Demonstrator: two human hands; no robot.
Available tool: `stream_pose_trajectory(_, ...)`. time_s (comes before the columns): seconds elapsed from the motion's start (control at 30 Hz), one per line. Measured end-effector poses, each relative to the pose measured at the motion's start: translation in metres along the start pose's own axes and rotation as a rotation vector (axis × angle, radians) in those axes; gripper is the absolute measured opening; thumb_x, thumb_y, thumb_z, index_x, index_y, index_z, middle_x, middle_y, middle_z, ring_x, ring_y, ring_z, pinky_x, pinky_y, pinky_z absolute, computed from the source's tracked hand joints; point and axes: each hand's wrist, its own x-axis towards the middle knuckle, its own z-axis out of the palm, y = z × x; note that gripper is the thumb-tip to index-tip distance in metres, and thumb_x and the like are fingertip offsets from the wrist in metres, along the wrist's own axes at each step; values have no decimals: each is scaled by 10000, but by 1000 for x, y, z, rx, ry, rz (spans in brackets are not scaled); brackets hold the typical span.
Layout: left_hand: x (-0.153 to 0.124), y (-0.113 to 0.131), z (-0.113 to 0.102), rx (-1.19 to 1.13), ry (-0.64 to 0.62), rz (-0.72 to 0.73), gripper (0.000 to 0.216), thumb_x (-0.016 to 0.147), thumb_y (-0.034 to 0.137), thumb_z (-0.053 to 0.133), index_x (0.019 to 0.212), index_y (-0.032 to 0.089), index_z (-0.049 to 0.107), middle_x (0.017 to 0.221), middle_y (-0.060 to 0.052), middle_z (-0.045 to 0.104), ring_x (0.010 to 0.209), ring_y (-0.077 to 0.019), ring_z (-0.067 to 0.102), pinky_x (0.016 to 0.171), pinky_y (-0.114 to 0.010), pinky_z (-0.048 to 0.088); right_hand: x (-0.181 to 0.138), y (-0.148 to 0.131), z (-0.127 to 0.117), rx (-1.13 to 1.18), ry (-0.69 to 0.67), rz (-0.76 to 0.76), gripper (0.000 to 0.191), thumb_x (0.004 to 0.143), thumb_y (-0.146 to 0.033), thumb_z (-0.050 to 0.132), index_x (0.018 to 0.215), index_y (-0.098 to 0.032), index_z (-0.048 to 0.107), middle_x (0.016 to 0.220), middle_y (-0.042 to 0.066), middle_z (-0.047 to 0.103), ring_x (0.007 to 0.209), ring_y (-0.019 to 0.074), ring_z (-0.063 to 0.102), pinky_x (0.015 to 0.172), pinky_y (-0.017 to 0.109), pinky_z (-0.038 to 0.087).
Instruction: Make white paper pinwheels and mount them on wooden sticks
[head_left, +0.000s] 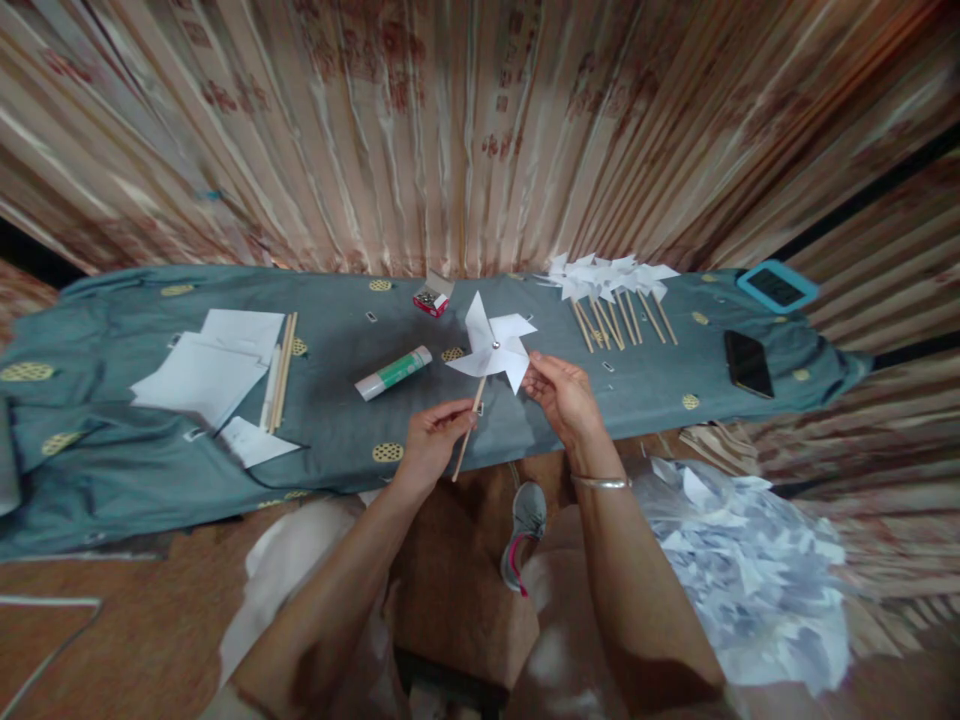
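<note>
A white paper pinwheel (pixel 491 345) with a small round pin at its centre is held up over the front of the table. My left hand (pixel 439 435) pinches its wooden stick below the blades. At the lower right blade, the fingers of my right hand (pixel 561 395) are closed on the paper's edge. Beyond my left hand lies a glue stick (pixel 394 373) with a green label. Behind the pinwheel stands a small open red box (pixel 433 298) of pins. Several other pinwheels (pixel 611 280) lie in a row at the back right.
White paper sheets (pixel 206 370) and wooden sticks (pixel 283 372) lie on the left of the cloth-covered table (pixel 330 440). A black phone (pixel 748 363) and a blue-framed device (pixel 778 287) are at the right end. A plastic bag of white paper pieces (pixel 750 570) sits below, right.
</note>
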Motion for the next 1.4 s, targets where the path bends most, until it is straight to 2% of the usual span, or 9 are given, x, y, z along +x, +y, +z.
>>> stream_pose_trajectory(0.33, 1, -1, -1, -11, 10, 8, 293, 534, 300, 818, 791, 168, 766, 683, -25, 719, 628, -131, 608, 654, -251, 489, -4, 6, 6, -50, -45, 44, 277, 522, -379, 842, 591, -170, 673, 550, -15, 660, 488, 54, 559, 491, 173, 413)
stream_pose_trajectory(0.53, 1, 0, -1, -8, -19, 22, 332, 529, 338, 832, 806, 168, 766, 728, -38, 732, 645, -136, 614, 684, -265, 498, -8, 10, 11, -61, -69, 58, 313, 491, -413, 852, 599, -165, 694, 564, -3, 680, 498, 54, 564, 505, 169, 421)
stream_pose_trajectory(0.73, 4, -3, -4, 10, 4, 37, 351, 512, 363, 841, 795, 171, 764, 734, -39, 731, 639, -138, 614, 685, -273, 499, -13, 13, 16, -107, -116, 79, 326, 500, -440, 849, 615, -168, 710, 589, 7, 698, 486, 49, 546, 484, 172, 399)
stream_pose_trajectory(0.93, 4, -2, -6, -6, 9, 34, 360, 505, 364, 851, 796, 170, 764, 731, -31, 734, 644, -129, 623, 689, -259, 507, -16, 0, 4, -86, -204, 77, 354, 533, -485, 833, 637, -164, 726, 592, 15, 692, 478, 54, 541, 460, 178, 391)
stream_pose_trajectory(1.07, 3, 0, -6, -35, 5, 5, 364, 492, 360, 860, 785, 165, 764, 716, -31, 733, 623, -121, 617, 667, -249, 508, -7, -8, -13, -32, -90, -42, 325, 529, -459, 843, 606, -176, 702, 607, 3, 688, 484, 50, 525, 426, 177, 348)
stream_pose_trajectory(1.2, 2, 1, -6, -72, -36, -35, 343, 490, 329, 861, 775, 163, 767, 716, -34, 732, 610, -107, 607, 650, -232, 493, 3, -5, -20, -95, 64, -107, 305, 534, -423, 844, 706, -202, 723, 704, -9, 721, 570, 53, 581, 524, 170, 415)
stream_pose_trajectory(1.3, 0, 2, -5, -77, -62, -72, 335, 494, 310, 855, 779, 157, 767, 733, -44, 736, 619, -109, 610, 652, -233, 488, 6, 0, -17, -78, 27, -72, 318, 570, -422, 823, 802, -227, 728, 803, -1, 738, 707, 92, 649, 612, 190, 461)
stream_pose_trajectory(1.4, -3, 3, -3, -79, -99, -102, 329, 491, 294, 852, 777, 155, 768, 732, -44, 735, 616, -103, 605, 650, -227, 485, 7, 2, -13, -3, -56, -23, 332, 587, -448, 812, 817, -226, 720, 825, 1, 739, 731, 114, 659, 655, 219, 491)
